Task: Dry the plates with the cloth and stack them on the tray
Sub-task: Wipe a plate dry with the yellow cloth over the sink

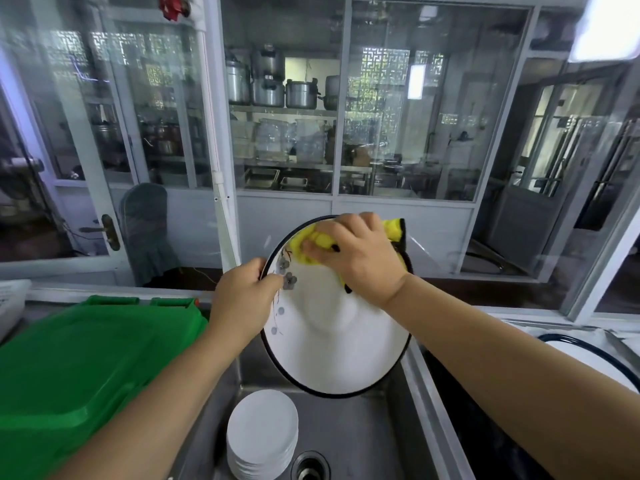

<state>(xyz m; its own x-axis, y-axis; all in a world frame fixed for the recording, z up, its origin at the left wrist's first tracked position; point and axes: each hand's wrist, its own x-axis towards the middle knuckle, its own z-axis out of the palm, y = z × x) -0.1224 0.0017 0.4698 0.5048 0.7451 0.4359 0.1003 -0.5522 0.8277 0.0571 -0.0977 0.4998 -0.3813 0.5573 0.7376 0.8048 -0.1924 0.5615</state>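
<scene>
At the centre of the frame a large white plate (pixel 336 341) with a dark rim and a grey flower pattern is held tilted above the sink (pixel 363 431), its face turned toward the camera. The left hand (pixel 242 299) grips the plate's left edge, thumb curled over the flowers on the front and fingers hidden behind the rim. The right hand (pixel 360 254) is clamped on a yellow cloth (pixel 313 242) and presses it against the upper part of the plate; more of the cloth, edged in black, shows past the knuckles at the plate's upper right. The two hands are near each other but apart, one on each side of the plate's top half.

Lower in the frame, in the steel sink, a stack of small white plates (pixel 261 434) sits just left of the drain (pixel 309 467). It lies below the held plate and is not touching it.

A green crate (pixel 79 368) fills the lower left, on the bench beside the sink. At the right edge another dark-rimmed white plate (pixel 595 362) lies flat on a tray (pixel 620 342), of which only a corner shows.

Across the upper half, glass panels (pixel 408 105) front shelves of metal pots (pixel 273 81).
</scene>
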